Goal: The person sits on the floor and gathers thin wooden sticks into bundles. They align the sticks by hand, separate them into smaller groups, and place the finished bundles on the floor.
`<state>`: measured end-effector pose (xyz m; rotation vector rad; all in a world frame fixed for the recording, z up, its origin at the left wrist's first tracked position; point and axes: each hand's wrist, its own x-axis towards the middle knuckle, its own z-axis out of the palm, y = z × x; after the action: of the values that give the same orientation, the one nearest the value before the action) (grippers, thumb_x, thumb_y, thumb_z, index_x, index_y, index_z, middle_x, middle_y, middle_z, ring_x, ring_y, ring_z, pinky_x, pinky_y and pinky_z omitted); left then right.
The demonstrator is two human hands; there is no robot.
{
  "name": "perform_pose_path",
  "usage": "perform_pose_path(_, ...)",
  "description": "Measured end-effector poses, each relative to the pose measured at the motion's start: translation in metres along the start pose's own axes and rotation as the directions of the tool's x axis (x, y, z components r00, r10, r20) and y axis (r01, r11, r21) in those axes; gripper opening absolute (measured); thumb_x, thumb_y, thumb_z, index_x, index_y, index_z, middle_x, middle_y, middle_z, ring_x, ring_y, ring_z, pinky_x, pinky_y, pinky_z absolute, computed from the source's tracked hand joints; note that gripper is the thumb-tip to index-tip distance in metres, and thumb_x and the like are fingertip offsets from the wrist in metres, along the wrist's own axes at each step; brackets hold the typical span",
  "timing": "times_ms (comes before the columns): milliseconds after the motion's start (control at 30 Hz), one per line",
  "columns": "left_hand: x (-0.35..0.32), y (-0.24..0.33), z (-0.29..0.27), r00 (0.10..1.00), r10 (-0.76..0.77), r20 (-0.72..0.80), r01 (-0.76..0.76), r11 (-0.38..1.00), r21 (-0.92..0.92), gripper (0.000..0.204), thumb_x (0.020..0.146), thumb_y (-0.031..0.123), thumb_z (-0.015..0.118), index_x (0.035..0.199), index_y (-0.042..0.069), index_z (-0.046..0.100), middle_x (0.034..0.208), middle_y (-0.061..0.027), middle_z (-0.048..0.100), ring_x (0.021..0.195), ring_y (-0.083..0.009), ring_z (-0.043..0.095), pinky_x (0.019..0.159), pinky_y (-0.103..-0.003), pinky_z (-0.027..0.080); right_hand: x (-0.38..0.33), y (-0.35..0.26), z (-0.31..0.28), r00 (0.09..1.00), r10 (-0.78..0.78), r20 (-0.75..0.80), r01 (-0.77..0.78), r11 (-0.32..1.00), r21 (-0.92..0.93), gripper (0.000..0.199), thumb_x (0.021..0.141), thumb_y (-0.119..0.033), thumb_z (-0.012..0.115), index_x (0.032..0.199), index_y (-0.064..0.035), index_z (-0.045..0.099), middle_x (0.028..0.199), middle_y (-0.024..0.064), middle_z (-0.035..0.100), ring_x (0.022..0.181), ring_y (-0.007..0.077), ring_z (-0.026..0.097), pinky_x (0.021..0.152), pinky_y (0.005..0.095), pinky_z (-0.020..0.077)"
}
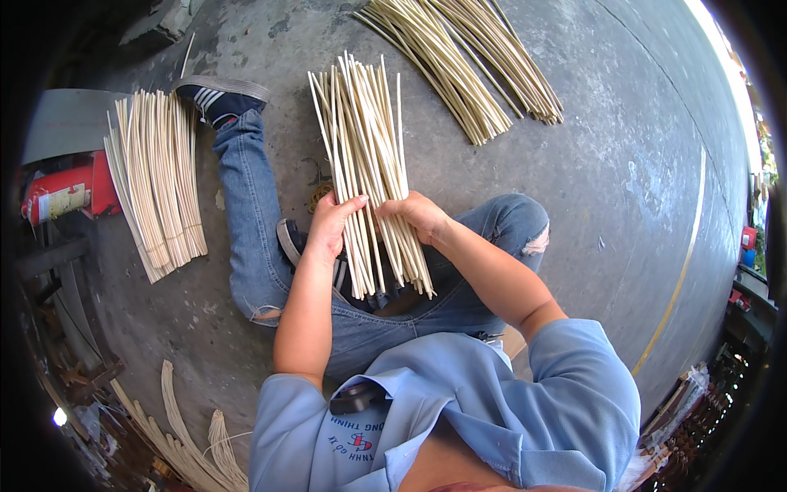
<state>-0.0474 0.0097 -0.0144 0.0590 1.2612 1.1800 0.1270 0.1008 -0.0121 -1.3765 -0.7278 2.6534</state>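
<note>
Floor: grey concrete floor (574, 189), worn and stained, curving toward the picture's rim; yellow painted line (684, 271) running along the right side.
Open room: widest bare stretch to the right of the knees, between the bent leg and the yellow line; narrower strip of bare concrete between the outstretched leg and the left pile.
Held bundle: bundle of pale cane sticks (365, 164), fanned at the far end, near ends resting over the lap, lying between the two legs.
Left hand (332, 225): on the bundle's left edge, fingers curled round the outer sticks, thumb on top.
Right hand (418, 215): on the bundle's right edge, fingers bent and pressed over the sticks, closed on them.
Left pile: flat stack of cut sticks (156, 184), just beside the outstretched leg (246, 213), its shoe (220, 94) at the stack's far corner.
Far pile: longer loose canes (463, 61) at the top edge, well apart from the held bundle.
Left edge: red container (65, 193) and dark clutter, crowding that side.
Lower left: curved cane offcuts (184, 443) near the elbow.
</note>
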Motion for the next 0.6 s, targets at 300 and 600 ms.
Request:
perform_pose_path(300,-0.007,0.009,0.007,0.998,-0.021,0.063,0.026,0.996,-0.080,0.022,0.098,0.010,0.067,0.117,0.001,0.062,0.104,-0.0097,0.070,0.085,-0.0185,0.070,0.073,-0.035,0.063,-0.008,-0.008,0.000,0.998,0.051,0.031,-0.053,0.996,0.078,0.041,0.084,-0.008,0.067,0.123,0.0069,0.060,0.100,0.0168,0.071,0.083,0.0247,0.071,0.079,0.0403,0.0621)
perform_pose_path(600,-0.001,0.008,-0.004,0.997,0.073,-0.002,-0.073,0.995,0.067,0.020,0.096,0.008,0.068,0.115,0.003,0.063,0.101,-0.0070,0.070,0.080,-0.0158,0.068,0.073,-0.030,0.059,-0.010,-0.013,0.005,0.988,0.055,0.148,-0.069,0.993,0.096,0.044,0.086,-0.010,0.068,0.127,0.0054,0.060,0.111,0.0175,0.072,0.094,0.0255,0.072,0.088,0.0409,0.0606)
